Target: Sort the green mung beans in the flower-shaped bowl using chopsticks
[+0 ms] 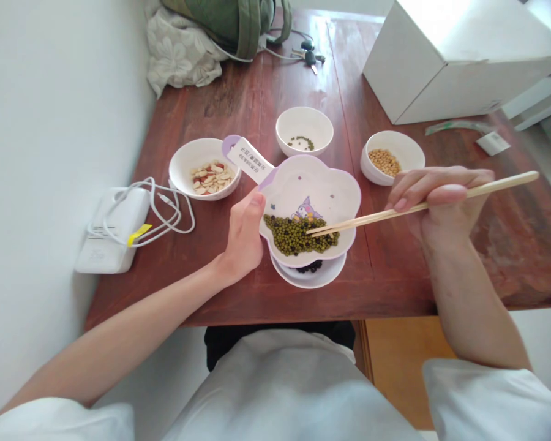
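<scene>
Lying at the far left of the wooden surface (229,304), a white power device (112,248) has a looped cable (183,214) over it. Next comes a white bowl (181,165) of peanuts (213,177).

The left hand (244,236) grips the left edge of a scalloped bowl (284,187), thumb on the rim, its other fingers mostly hidden. That bowl is at the middle, overlapping a small dish (308,282) with dark beans (313,267); whether the two touch I cannot tell. It looks like light, stiff plastic, best held by the rim or the lilac handle (230,144). The green beans (298,237) heaped inside look hard, smooth and prone to rolling, so each wants a gentle pinch around its middle. Behind sits a bowl (303,121) with a few green beans.

The right hand (441,196) pinches wooden chopsticks (390,213), light and rigid, their tips close together among the beans; whether they grip one is unclear. Beyond is a bowl (408,150) of yellow beans (384,162).

As for writing, the device's print is too small to read; the handle's white label (252,160) bears upside-down Chinese characters and digits; a cartoon figure (307,209) decorates the scalloped bowl.
</scene>
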### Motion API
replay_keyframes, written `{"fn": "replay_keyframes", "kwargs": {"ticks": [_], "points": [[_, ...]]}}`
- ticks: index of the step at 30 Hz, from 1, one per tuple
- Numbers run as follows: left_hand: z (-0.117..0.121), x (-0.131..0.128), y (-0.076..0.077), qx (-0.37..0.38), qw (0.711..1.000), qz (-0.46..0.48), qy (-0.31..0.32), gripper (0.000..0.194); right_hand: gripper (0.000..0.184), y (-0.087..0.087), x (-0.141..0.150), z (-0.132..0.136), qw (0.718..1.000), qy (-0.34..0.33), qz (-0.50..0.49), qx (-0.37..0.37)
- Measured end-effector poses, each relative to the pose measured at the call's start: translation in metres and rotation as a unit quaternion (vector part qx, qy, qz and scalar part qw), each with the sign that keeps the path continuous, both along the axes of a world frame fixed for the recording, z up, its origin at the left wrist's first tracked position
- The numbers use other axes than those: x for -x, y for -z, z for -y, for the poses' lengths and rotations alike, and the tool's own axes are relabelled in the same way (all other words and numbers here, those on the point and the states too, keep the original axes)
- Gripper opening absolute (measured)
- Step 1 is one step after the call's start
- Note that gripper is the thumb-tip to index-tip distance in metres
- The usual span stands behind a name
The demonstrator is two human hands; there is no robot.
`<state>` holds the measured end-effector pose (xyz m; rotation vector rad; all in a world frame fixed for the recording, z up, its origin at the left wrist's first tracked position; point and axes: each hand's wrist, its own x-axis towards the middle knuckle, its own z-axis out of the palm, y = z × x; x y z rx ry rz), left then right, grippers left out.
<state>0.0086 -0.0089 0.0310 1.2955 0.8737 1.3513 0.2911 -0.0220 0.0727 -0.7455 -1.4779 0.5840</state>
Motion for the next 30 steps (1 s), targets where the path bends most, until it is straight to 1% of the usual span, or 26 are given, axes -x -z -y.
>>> {"fn": "replay_keyframes", "kwargs": {"ticks": [5,7,10,11,13,15,17,19,22,24,26,30], "points": [[0.000,0.000,-0.002,0.025,0.999,-0.005,-0.022,0.064,0.046,0.007,0.006,0.005,0.998,-0.039,0.042,0.033],[0.000,0.000,-0.001,0.043,0.999,-0.007,-0.034,0.062,0.047,0.008,0.009,0.005,0.999,-0.032,0.035,0.024],[0.001,0.001,0.001,0.058,0.998,-0.004,-0.036,0.060,0.054,0.007,0.010,0.003,1.000,0.006,-0.008,-0.007],[0.001,0.001,0.002,0.062,0.997,-0.002,-0.037,0.059,0.056,0.006,0.010,0.003,1.000,0.010,-0.014,-0.009],[0.002,0.001,0.004,0.064,0.997,0.003,-0.038,0.057,0.058,0.005,0.008,0.004,1.000,-0.001,-0.004,0.005],[0.001,0.001,0.004,0.060,0.997,0.000,-0.037,0.055,0.055,0.005,0.008,0.005,0.999,-0.014,0.022,0.029],[0.001,0.002,0.004,0.050,0.998,-0.009,-0.030,0.056,0.051,0.005,0.008,0.005,0.999,-0.016,0.034,0.034],[0.000,0.001,0.003,0.043,0.999,-0.015,-0.022,0.058,0.048,0.005,0.010,0.005,1.000,-0.007,0.024,0.015],[0.001,0.000,0.003,0.045,0.999,-0.009,-0.025,0.058,0.051,0.004,0.011,0.004,1.000,0.012,-0.010,-0.019],[0.001,0.000,0.003,0.052,0.998,-0.004,-0.031,0.057,0.052,0.004,0.011,0.004,1.000,0.020,-0.011,-0.005],[0.001,0.001,0.003,0.060,0.998,-0.001,-0.035,0.056,0.052,0.005,0.011,0.006,0.999,0.016,0.007,0.029],[0.000,0.002,0.004,0.066,0.997,0.004,-0.042,0.056,0.049,0.010,0.014,0.008,0.997,-0.027,0.017,0.068]]}}
